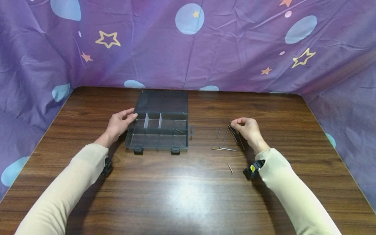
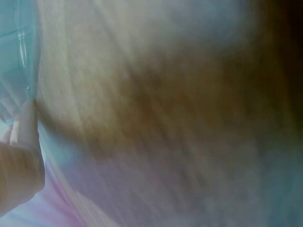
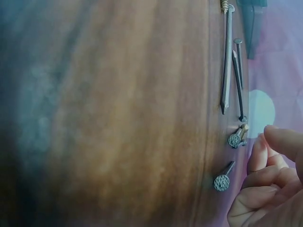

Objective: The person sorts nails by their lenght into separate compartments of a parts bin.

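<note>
An organizer box (image 1: 158,140) of dark clear plastic lies on the table with its lid (image 1: 161,101) folded back. My left hand (image 1: 118,125) holds its left side by the hinge, thumb over the rim; the left wrist view shows other fingers through the plastic. A few thin metal pieces (image 1: 177,131) show in the box's right part. My right hand (image 1: 246,129) has thumb and forefinger close together at the far ends of dark nails (image 1: 234,134). In the right wrist view two nail heads (image 3: 221,183) face me beside the fingers; I cannot tell whether the fingertips hold a nail.
Thinner nails (image 1: 218,133) lie between box and right hand. Nearer me are a brass-coloured screw (image 1: 216,149), a silver nail (image 1: 228,149) and another screw (image 1: 230,168). Two dark latches (image 1: 175,150) stick out from the box's front. A purple cloth (image 1: 235,49) hangs behind the table.
</note>
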Tool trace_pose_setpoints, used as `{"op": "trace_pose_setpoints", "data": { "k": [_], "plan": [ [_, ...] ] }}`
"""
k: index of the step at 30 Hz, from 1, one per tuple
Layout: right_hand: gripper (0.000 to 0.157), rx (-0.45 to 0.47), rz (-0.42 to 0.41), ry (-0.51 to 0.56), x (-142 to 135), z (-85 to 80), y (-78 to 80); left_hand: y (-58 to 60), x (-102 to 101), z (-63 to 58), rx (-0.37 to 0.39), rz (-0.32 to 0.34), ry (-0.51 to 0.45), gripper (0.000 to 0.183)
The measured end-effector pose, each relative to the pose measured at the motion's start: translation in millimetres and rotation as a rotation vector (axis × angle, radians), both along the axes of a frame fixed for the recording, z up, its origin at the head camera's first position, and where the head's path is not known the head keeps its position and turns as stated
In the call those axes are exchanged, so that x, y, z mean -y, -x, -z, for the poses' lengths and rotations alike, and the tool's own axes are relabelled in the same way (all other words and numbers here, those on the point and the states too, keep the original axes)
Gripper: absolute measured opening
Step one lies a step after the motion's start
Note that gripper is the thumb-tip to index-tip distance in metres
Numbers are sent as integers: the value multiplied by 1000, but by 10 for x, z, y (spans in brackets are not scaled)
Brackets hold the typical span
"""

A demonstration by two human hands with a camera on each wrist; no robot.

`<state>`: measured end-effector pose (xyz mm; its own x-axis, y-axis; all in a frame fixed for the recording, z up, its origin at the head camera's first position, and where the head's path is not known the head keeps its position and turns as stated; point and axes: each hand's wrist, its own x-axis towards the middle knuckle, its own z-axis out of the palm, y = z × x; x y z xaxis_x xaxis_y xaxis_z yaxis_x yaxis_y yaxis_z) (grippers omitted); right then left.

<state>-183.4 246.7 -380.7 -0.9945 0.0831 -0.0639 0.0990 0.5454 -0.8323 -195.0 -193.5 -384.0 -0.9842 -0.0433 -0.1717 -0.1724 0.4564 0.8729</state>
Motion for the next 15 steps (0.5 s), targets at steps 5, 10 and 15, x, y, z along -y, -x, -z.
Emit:
{"op": "trace_pose_setpoints", "data": {
  "k": [5, 10, 15],
  "plan": [
    [23, 15, -1, -49, -1, -4, -4, -6, -6, -4, -2, -4, -1, 52],
    [23, 11, -9, -108, -13, -3, -15, -6, -6, -4, 4, 2, -4, 53],
    [23, 16, -23, -147, -17, 5, -26, -5, -2, 2, 5, 7, -7, 53]
  ]
}}
